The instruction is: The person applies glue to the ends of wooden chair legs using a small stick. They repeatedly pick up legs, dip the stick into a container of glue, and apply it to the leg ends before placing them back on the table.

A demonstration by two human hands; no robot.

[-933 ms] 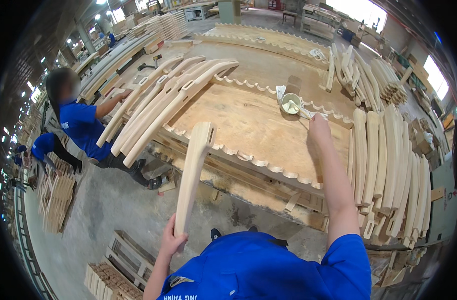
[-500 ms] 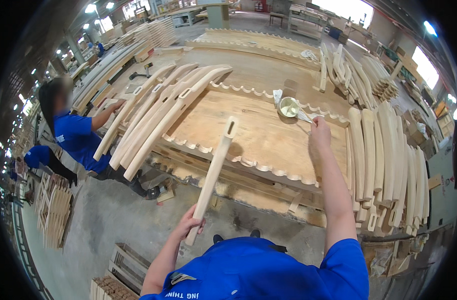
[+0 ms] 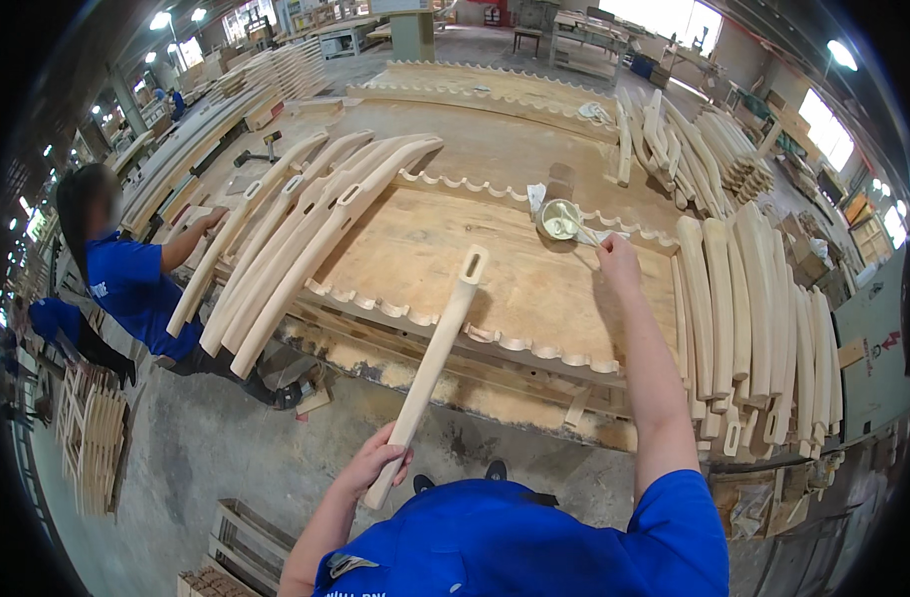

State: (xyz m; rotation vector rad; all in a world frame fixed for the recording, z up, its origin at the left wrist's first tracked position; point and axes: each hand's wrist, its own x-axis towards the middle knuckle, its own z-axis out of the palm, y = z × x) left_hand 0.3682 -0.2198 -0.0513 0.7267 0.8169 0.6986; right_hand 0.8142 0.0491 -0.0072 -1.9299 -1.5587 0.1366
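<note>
My left hand is closed around the lower end of a pale wooden rail. The rail slants up and away over the near edge of the bench, its slotted end uppermost. Out over the bench, my right hand pinches a thin stick. The stick's far end reaches into a small round cup of creamy white paste; its tip is hard to make out. The cup stands by the far notched strip of a plywood panel.
Curved slotted wooden pieces lie across the panel's left side. More shaped pieces are stacked at the right. A co-worker in blue reaches toward the bench at left. A slatted wooden frame stands on the floor at lower left.
The view has shifted slightly, so the bench appears further left. The rail in my left hand has moved a little right over the panel. My right hand keeps the stick at the cup.
</note>
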